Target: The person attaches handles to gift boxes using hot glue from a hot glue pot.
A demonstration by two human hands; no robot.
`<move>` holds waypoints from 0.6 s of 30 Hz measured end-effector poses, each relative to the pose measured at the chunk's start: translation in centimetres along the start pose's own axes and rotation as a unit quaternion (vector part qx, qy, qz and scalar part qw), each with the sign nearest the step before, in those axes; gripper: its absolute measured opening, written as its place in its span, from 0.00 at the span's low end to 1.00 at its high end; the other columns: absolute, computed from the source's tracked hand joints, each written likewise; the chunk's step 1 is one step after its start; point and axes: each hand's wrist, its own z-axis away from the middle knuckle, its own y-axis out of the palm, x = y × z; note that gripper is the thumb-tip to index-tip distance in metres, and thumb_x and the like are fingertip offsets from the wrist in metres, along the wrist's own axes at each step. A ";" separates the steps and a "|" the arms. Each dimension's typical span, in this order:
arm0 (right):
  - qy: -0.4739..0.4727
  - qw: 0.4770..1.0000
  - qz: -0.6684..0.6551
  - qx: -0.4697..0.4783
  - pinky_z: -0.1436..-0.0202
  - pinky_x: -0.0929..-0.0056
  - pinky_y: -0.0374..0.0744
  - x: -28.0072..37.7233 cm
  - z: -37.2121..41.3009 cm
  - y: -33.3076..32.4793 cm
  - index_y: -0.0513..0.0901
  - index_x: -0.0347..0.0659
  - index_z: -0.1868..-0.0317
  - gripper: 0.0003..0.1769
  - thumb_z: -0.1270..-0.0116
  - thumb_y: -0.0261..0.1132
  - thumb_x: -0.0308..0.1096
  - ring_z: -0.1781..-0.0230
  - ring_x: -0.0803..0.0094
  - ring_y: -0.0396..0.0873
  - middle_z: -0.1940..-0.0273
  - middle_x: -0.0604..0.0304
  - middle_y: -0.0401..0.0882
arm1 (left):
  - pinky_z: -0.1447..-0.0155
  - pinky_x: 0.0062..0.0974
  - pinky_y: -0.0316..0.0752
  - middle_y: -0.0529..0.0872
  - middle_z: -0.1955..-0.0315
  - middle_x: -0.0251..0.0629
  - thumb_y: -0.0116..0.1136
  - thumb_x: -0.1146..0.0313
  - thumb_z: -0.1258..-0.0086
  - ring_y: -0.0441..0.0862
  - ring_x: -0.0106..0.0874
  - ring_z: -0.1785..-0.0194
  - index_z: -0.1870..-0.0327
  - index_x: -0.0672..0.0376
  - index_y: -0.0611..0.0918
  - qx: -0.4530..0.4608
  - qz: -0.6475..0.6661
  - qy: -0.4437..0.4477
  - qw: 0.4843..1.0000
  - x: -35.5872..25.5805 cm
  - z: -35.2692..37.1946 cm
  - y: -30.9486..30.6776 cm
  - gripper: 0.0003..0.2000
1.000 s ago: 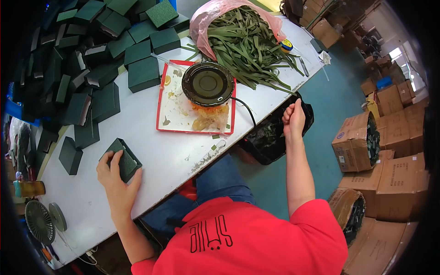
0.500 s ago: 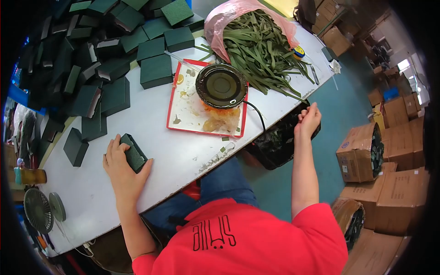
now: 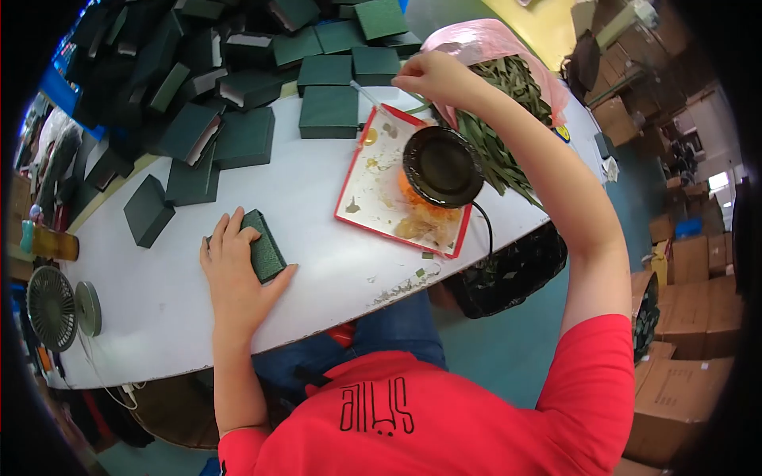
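My left hand point(image 3: 238, 274) grips a small dark green box point(image 3: 267, 247) on the white table, thumb on its near side and fingers over its far side. My right hand point(image 3: 436, 78) is raised over the table's far part, fingertips pinched together; whatever may be between them is too small to make out. It is between the stacked green boxes point(image 3: 329, 113) and a pink bag point(image 3: 468, 33) of green ribbon strips point(image 3: 512, 79). Below it, a round black pan point(image 3: 443, 166) of dark liquid stands over a red-rimmed white tray point(image 3: 367, 186).
Many green boxes point(image 3: 246, 139) are heaped at the far left. A small fan point(image 3: 52, 308) and an amber jar point(image 3: 55, 242) stand at the left. The pan's black cable crosses the near table edge, beside a black bag point(image 3: 508, 278). Cartons point(image 3: 698, 317) fill the right.
My right hand has moved up and left from beyond the table's right edge to above the far part. My left hand keeps its hold on the box. The camera view has shifted.
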 end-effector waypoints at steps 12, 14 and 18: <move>0.089 0.992 -0.032 0.088 0.71 0.77 0.77 0.5 -7.0 5.1 0.87 0.37 0.52 0.20 0.42 0.73 0.39 0.76 0.77 0.79 0.67 0.60 0.88 | 0.27 0.59 0.50 0.70 0.31 0.49 0.77 0.60 0.52 0.62 0.52 0.27 0.50 0.56 0.73 0.030 0.031 0.001 0.999 0.6 -0.2 -0.2 0.30; 0.085 0.989 -0.092 0.073 0.74 0.79 0.73 -0.1 -6.4 4.6 0.86 0.37 0.53 0.19 0.43 0.74 0.37 0.75 0.80 0.76 0.68 0.63 0.87 | 0.27 0.59 0.51 0.70 0.31 0.49 0.77 0.61 0.52 0.62 0.51 0.27 0.50 0.57 0.73 0.028 0.028 0.002 0.999 0.6 -0.3 -0.1 0.30; 0.097 0.979 -0.182 0.006 0.73 0.82 0.71 -1.6 -4.9 2.8 0.85 0.38 0.57 0.16 0.42 0.75 0.37 0.74 0.82 0.74 0.68 0.64 0.86 | 0.26 0.58 0.51 0.70 0.32 0.49 0.77 0.61 0.52 0.62 0.52 0.27 0.50 0.57 0.73 0.015 0.027 0.009 0.999 0.5 -0.2 0.0 0.29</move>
